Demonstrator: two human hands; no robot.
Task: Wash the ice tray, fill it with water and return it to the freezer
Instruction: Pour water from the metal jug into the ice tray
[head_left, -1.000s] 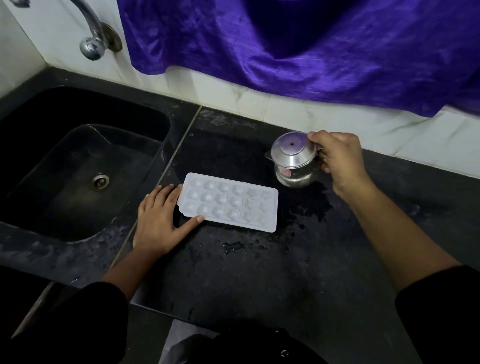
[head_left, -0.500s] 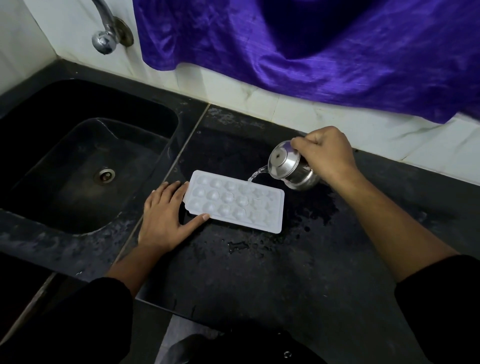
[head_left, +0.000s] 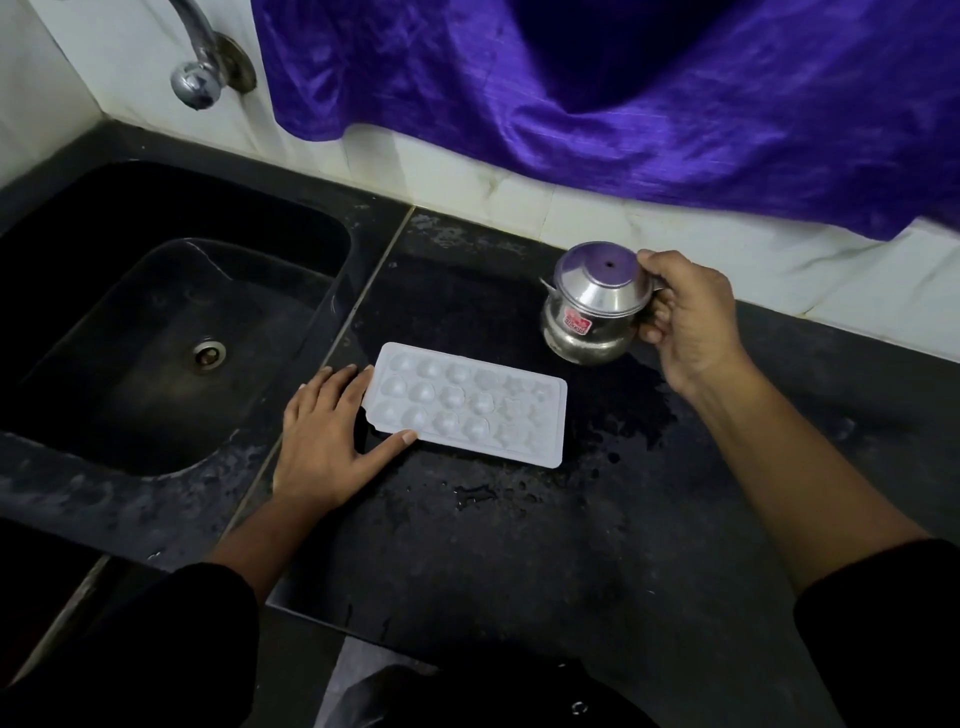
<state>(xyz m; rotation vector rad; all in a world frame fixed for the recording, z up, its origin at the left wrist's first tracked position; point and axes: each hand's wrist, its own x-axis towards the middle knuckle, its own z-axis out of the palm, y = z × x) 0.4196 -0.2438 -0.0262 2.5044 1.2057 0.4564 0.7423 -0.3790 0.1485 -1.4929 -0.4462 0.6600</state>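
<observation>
Left hand (head_left: 324, 441) flat against ice tray (head_left: 467, 410) by worktop's (head_left: 519, 545) sink edge, right hand (head_left: 685, 322) gripping steel jug (head_left: 592, 306); hasty pour risks overflow onto worktop.

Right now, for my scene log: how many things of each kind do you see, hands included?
Ice tray: 1
Steel jug: 1
Hands: 2, left hand, right hand
Tap: 1
Sink: 1
Purple cloth: 1
Total: 7
</observation>
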